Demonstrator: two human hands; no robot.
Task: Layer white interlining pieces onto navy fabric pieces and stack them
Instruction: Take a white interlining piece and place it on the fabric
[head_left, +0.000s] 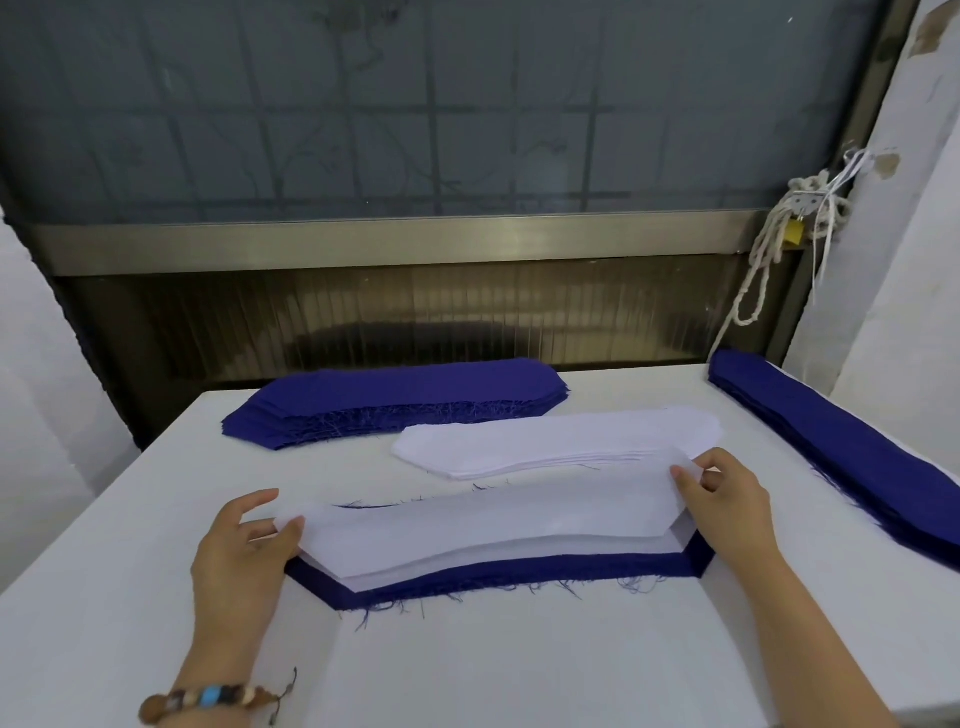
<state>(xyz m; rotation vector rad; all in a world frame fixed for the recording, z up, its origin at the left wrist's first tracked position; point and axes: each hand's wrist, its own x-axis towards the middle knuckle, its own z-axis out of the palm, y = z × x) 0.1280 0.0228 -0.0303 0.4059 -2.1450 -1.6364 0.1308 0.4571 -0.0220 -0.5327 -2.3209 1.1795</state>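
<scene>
White interlining piece (483, 525), head view: long thin panel with angled ends and a gently curved near edge, smooth matte sheet, sitting near-centre on the table (519, 665) over a navy fabric piece (519, 571). Left hand (244, 551) pinches its left end, thumb on top, fingers curled behind the edge. Right hand (727, 499) pinches the right end between thumb and curled fingers, that corner lifted slightly. A second white layer shows just under the near edge. Navy shows only as a border along the near edge and both angled ends; woven cloth, raw cut, loose threads hanging off the near side. Interlining stack (561, 441) lies just behind, same elongated shape, thin layers visible at its edge, close to the right hand. Navy stack (395, 400) sits at the back left, thicker, frayed along its near edge. Second navy stack (841, 457) runs along the right table edge, also frayed. Table cover is plain white cloth. Beaded bracelet (208, 699) on the left wrist. Knotted white rope (763, 260) hangs at the back right beside a frosted glass panel (415, 104).
</scene>
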